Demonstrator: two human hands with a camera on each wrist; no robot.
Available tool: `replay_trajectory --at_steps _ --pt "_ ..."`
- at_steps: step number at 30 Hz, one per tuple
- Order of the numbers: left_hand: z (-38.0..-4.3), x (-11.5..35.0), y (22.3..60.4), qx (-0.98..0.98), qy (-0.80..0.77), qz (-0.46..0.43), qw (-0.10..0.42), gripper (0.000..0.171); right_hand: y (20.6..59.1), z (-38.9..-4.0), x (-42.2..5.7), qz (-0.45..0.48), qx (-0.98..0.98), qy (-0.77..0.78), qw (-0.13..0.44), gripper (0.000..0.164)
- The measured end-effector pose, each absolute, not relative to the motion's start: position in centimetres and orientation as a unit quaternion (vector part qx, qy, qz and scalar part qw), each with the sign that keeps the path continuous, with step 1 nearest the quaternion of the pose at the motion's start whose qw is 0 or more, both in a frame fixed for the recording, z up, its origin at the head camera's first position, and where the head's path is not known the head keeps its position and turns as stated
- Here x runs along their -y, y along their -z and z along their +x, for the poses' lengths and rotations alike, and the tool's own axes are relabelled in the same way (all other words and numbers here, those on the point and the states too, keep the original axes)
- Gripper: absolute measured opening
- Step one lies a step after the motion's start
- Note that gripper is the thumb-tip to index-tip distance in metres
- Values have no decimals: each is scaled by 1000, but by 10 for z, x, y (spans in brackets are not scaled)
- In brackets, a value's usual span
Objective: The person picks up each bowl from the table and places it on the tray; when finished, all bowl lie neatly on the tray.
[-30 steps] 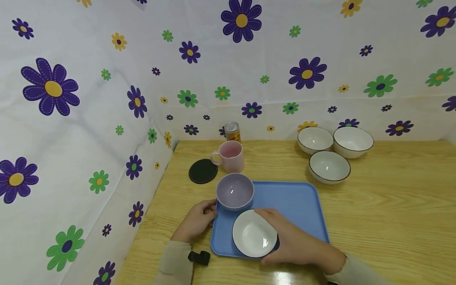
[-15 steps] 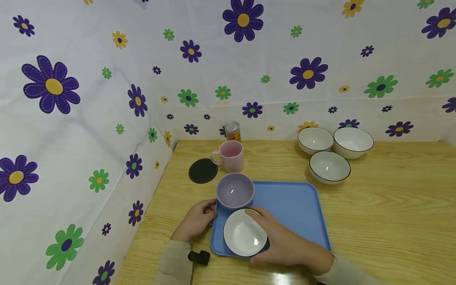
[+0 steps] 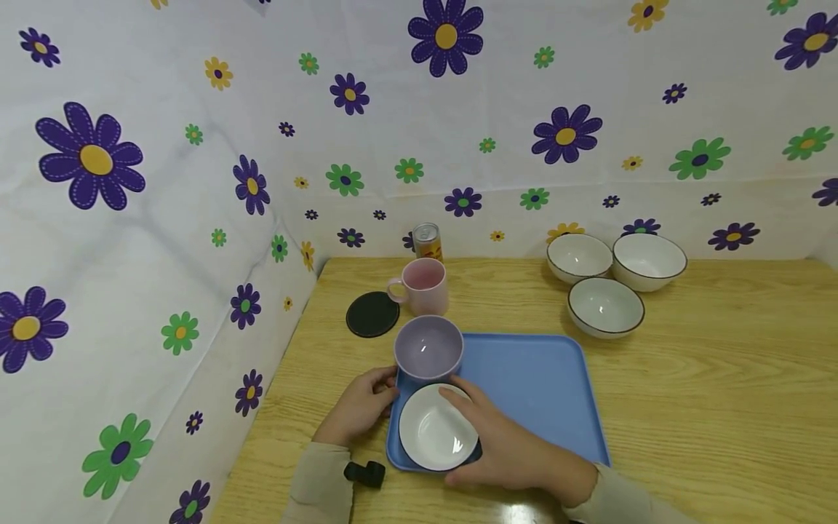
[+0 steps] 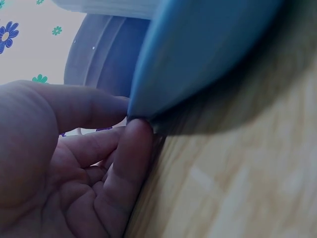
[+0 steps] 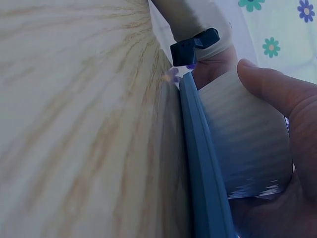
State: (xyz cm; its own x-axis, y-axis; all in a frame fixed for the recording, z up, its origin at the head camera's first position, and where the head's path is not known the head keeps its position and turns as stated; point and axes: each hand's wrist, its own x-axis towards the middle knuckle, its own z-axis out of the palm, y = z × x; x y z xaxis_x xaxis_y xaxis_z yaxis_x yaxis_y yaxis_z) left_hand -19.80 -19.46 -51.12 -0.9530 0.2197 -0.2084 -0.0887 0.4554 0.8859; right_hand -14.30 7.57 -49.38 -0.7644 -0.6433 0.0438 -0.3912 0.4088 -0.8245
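Note:
My right hand (image 3: 507,445) grips the right side of a white bowl (image 3: 433,428) with a dark rim, which sits at the front left corner of a blue tray (image 3: 533,389). In the right wrist view the thumb lies along the wall of this bowl (image 5: 250,134). My left hand (image 3: 358,407) pinches the tray's left edge; its thumb and a finger meet at the rim of the tray (image 4: 198,54) in the left wrist view. Just behind the white bowl, a purple bowl (image 3: 428,348) stands at the tray's back left corner.
Behind the tray stand a pink mug (image 3: 425,289) and a drink can (image 3: 428,241), with a black round coaster (image 3: 372,314) to their left. Three white bowls with dark rims are grouped at the back right, the nearest bowl (image 3: 605,308) close to the tray's corner.
My right hand has slid the white bowl leftward along the tray's front toward the left corner. The purple bowl has shifted slightly back and left. My left hand stays at the tray's edge.

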Motion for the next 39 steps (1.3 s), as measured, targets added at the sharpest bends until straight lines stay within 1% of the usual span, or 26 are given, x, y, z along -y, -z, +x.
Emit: replay_trajectory --at_steps 9,24,30,34,39 --pt "-198 194 510 -843 -515 38 150 44 495 -142 -69 -292 -833 442 159 110" --pt "-198 196 510 -850 -504 55 141 44 495 -138 -58 -291 -827 450 170 113" --pt "-199 197 514 -853 -499 69 134 44 492 -141 -64 -300 -811 459 202 115" --pt "-198 196 513 -851 -505 64 128 44 485 -146 -71 -304 -803 461 223 120" --pt "-198 198 514 -853 -502 61 131 46 475 -152 -86 -309 -811 447 219 127"
